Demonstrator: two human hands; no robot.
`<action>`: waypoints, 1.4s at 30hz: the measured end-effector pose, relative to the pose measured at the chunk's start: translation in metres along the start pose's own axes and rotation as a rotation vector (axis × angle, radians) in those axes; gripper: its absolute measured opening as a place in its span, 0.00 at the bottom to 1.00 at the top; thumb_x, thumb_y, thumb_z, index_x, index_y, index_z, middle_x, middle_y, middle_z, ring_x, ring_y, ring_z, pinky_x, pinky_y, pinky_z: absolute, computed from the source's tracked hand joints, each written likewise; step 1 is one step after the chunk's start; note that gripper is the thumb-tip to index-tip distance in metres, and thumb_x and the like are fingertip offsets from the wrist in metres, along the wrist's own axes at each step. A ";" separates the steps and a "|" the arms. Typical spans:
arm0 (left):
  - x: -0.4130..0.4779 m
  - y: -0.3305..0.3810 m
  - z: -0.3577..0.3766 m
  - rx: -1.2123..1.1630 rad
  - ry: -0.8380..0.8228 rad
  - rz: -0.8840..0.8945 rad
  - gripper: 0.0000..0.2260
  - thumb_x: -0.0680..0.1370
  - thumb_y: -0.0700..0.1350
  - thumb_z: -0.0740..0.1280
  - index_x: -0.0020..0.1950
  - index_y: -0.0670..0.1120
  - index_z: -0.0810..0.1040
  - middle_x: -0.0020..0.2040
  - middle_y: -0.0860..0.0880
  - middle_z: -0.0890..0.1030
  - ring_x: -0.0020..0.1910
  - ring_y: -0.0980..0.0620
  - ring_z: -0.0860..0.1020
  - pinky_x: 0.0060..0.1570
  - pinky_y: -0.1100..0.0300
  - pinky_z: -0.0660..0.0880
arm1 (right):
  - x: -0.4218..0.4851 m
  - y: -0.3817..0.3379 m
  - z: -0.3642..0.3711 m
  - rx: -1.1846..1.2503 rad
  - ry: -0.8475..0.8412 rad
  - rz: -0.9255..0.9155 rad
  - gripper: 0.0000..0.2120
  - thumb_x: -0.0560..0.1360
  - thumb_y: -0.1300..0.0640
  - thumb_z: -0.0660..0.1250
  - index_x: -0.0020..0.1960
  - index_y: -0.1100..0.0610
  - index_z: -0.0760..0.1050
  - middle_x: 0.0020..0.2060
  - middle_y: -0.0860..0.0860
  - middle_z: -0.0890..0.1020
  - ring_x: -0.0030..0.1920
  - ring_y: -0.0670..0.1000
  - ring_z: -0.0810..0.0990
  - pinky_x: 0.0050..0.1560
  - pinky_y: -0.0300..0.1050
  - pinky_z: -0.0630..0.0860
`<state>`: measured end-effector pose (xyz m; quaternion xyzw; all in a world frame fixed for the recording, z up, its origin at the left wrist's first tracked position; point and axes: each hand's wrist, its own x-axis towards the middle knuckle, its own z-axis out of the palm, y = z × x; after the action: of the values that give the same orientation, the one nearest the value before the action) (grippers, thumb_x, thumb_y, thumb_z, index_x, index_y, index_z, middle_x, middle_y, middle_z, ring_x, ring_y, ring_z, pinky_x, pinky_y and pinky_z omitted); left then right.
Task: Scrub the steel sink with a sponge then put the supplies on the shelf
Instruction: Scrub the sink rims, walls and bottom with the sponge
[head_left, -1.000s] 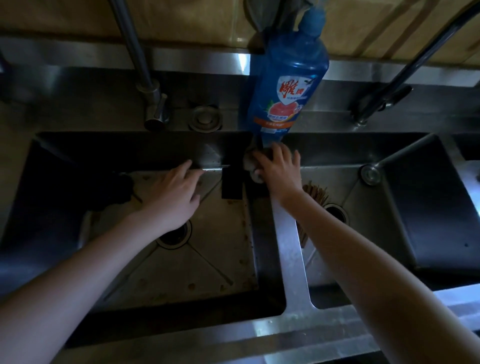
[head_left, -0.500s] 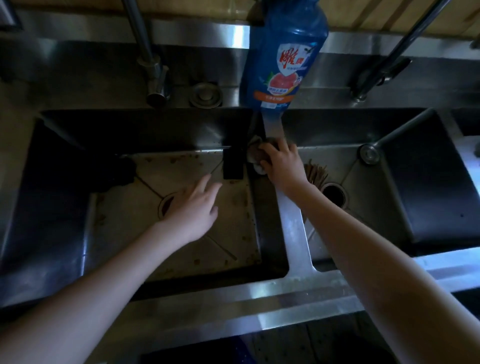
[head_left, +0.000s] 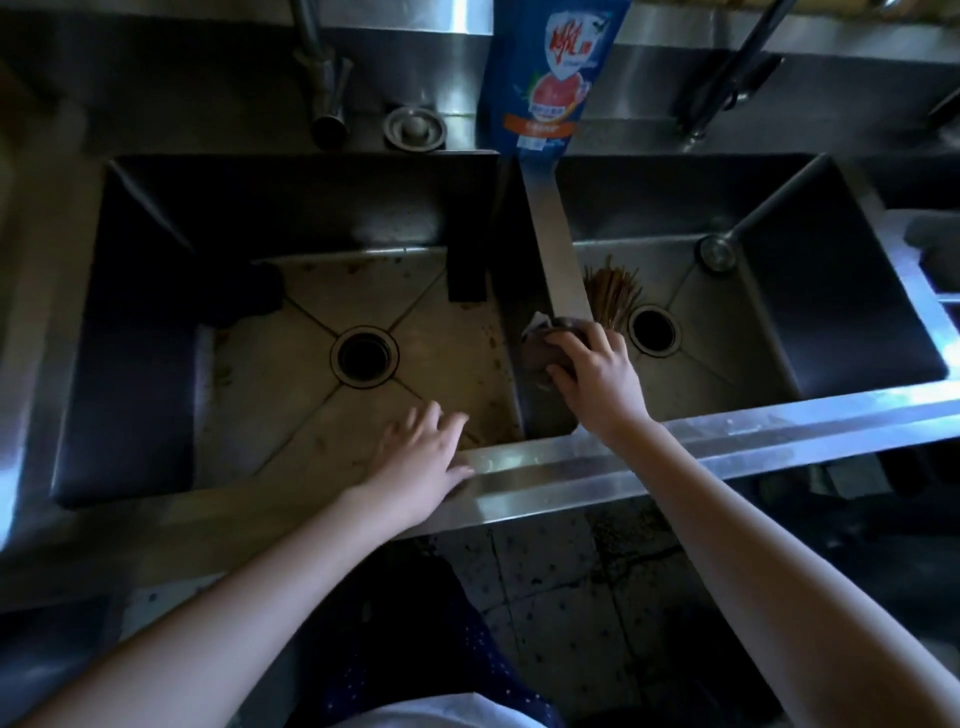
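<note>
A steel double sink (head_left: 675, 447) fills the view, with a left basin and a right basin split by a narrow divider (head_left: 553, 249). My right hand (head_left: 597, 374) presses a dark sponge (head_left: 543, 345) against the near end of that divider. My left hand (head_left: 421, 457) rests open, fingers spread, on the front rim of the left basin. A blue dish soap bottle (head_left: 545, 73) stands on the back ledge above the divider.
Two taps (head_left: 322, 78) (head_left: 727, 73) rise from the back ledge, and a round plug (head_left: 414, 129) lies beside the left one. A bundle of chopsticks (head_left: 610, 296) lies by the right drain (head_left: 653, 331). The left drain (head_left: 363, 356) is open. Tiled floor shows below.
My right hand has drawn the sponge along the divider from the far end toward the near end. My left hand has moved back from the left basin floor onto the front rim.
</note>
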<state>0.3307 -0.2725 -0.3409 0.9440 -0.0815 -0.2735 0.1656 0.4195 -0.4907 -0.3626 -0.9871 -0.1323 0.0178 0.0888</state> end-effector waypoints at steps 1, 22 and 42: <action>-0.003 0.000 0.003 0.008 0.009 -0.006 0.24 0.79 0.53 0.60 0.73 0.49 0.59 0.68 0.45 0.63 0.67 0.44 0.62 0.63 0.48 0.62 | -0.011 0.000 0.000 -0.005 -0.006 -0.001 0.17 0.73 0.56 0.67 0.62 0.53 0.74 0.61 0.57 0.74 0.56 0.63 0.72 0.53 0.56 0.76; -0.041 -0.030 0.001 -0.263 0.313 -0.047 0.16 0.80 0.41 0.58 0.69 0.43 0.68 0.63 0.45 0.69 0.57 0.47 0.73 0.54 0.56 0.70 | -0.091 -0.060 -0.004 0.102 -0.034 0.195 0.19 0.74 0.58 0.66 0.65 0.51 0.72 0.62 0.57 0.72 0.61 0.60 0.69 0.44 0.54 0.78; -0.063 -0.104 -0.025 -0.210 0.504 -0.247 0.15 0.79 0.45 0.60 0.65 0.45 0.71 0.60 0.46 0.73 0.56 0.45 0.74 0.54 0.49 0.74 | -0.023 -0.136 0.013 0.371 -0.484 -0.041 0.17 0.73 0.61 0.65 0.61 0.51 0.75 0.56 0.52 0.74 0.53 0.53 0.77 0.53 0.49 0.78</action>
<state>0.2984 -0.1531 -0.3278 0.9627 0.1062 -0.0554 0.2426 0.3611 -0.3657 -0.3504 -0.9181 -0.1640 0.2747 0.2339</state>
